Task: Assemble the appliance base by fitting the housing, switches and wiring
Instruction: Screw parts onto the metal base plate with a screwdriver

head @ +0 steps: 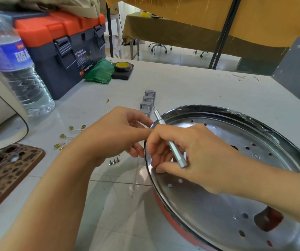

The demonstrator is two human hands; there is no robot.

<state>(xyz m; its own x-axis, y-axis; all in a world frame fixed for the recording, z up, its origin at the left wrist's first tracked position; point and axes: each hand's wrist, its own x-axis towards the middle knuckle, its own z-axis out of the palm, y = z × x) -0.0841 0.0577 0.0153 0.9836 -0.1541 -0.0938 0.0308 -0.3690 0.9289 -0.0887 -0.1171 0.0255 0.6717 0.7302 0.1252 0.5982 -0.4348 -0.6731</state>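
Appliance base (227, 178), metal plate w/ holes, on table (199, 87) front-right. Right hand (190, 153) closed round small screwdriver (171, 142), fingertips on rim. Left hand (116, 134) pinching at rim; contents hidden. Risk: driver slips, loose screws (114, 161) roll off. Switches (148, 104) close behind.

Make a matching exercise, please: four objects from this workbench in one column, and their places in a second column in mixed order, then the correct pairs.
Objects:
1. silver screwdriver
2. water bottle
3. tape roll
4. loose screws

Places:
A. on the table below the left hand
B. held in the right hand, over the rim of the metal base
C. on a small dark block beside the green bag
D. standing in front of the orange-lidded toolbox, far left

Pairs: 1-B, 2-D, 3-C, 4-A
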